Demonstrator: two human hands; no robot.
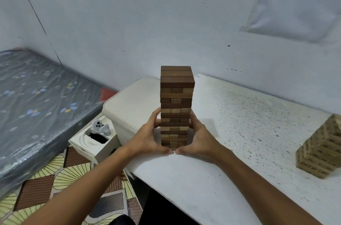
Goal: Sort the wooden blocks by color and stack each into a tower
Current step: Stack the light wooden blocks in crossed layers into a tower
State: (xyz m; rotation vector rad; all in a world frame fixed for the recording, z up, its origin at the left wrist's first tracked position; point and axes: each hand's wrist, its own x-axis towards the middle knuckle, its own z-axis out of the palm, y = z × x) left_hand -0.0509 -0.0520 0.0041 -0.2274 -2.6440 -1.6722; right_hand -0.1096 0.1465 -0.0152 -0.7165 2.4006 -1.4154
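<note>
The left hand and the right hand cup the lower half of the brown tower from either side, fingers fairly straight and wrapped toward its back, thumbs nearly meeting in front of its base; they press on it rather than clench it. The tower stands upright near the left end of the surface, and its courses mix dark and paler brown blocks. The top courses look slightly wider than those below, so the main risk is a lean: if one hand pushes harder than the other, or lets go first, the upper courses could slide or the whole stack could topple. Uneven squeezing might also push a loose block out at the back, where nothing shows. The left edge of the surface lies just beside the left hand, with a cream stool, an open white box and the floor below, so blocks falling that way would leave the surface. To the right there is wide bare room before the pale tower, which stands well apart near the far right. The wall lies close behind.
</note>
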